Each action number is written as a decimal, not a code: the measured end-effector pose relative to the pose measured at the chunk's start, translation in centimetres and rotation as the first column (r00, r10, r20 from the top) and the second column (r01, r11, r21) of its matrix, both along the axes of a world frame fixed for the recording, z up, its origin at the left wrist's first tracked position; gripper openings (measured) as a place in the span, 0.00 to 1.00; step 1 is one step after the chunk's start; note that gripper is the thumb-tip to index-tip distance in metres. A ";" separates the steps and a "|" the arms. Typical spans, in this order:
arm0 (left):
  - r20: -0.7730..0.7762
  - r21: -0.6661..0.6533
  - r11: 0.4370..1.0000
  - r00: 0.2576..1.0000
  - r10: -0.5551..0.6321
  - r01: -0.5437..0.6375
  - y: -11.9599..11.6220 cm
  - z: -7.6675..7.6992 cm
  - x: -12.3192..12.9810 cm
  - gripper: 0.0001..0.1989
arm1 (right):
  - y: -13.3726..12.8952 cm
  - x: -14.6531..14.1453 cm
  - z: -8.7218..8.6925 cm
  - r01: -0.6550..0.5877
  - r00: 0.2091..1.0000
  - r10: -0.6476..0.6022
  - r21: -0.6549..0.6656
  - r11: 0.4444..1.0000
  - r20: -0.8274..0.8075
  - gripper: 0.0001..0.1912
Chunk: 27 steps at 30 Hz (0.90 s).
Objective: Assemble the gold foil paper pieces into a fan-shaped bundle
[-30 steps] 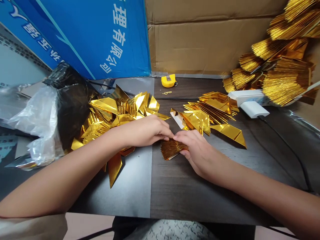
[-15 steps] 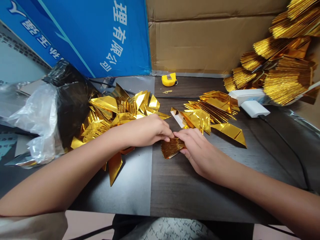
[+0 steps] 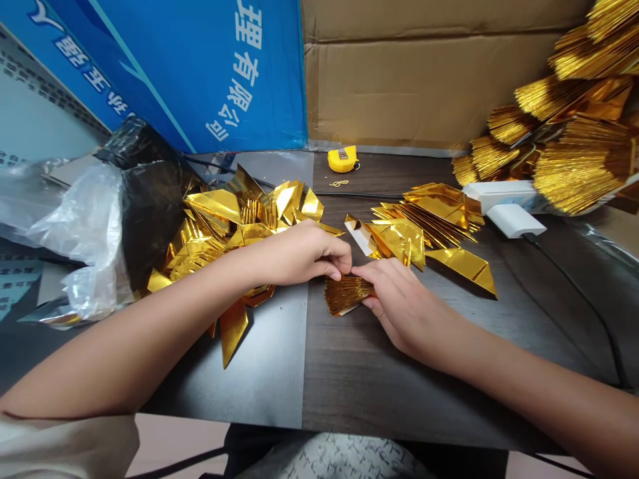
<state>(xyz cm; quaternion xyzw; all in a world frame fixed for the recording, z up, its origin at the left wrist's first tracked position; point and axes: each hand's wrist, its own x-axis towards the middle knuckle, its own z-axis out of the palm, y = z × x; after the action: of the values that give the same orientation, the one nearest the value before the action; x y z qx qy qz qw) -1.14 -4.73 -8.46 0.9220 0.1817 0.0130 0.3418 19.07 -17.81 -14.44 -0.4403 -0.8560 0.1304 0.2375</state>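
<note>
A pleated bundle [image 3: 344, 297] of shiny gold foil paper, its thin folded edges fine and ridged like a fan, sits on the dark wood-grain table [image 3: 349, 379] between the two hands. The right hand [image 3: 402, 306] lies low, palm down, pinching the bundle between thumb and fingers, while the left hand [image 3: 307, 253] arches over its far left edge, fingers curled, though whether they grip is unclear. Its long axis runs roughly left to right, the flared end pointing left and the narrower end tucked into the right hand.
</note>
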 end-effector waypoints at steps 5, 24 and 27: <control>0.002 -0.043 0.999 1.000 -0.012 0.012 0.1 -0.2 0.0 0.02 | 0.1 0.1 -0.6 -0.013 0.999 0.013 0.015 1.000 -0.038 0.18; 0.254 0.290 0.933 0.957 0.138 -0.212 0.7 -2.0 1.0 0.16 | 0.4 0.1 0.5 -0.025 0.996 0.028 0.042 0.999 -0.083 0.10; 0.298 0.379 0.901 0.949 0.100 -0.213 1.2 -3.6 1.9 0.25 | 0.3 0.1 0.6 -0.033 0.996 0.037 0.054 0.998 -0.084 0.09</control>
<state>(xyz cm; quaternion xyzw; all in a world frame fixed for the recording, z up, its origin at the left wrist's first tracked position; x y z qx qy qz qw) 0.72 -3.56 -12.03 0.9443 0.2007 0.2040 0.1623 19.20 -17.49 -13.85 -0.4130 -0.8558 0.1304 0.2827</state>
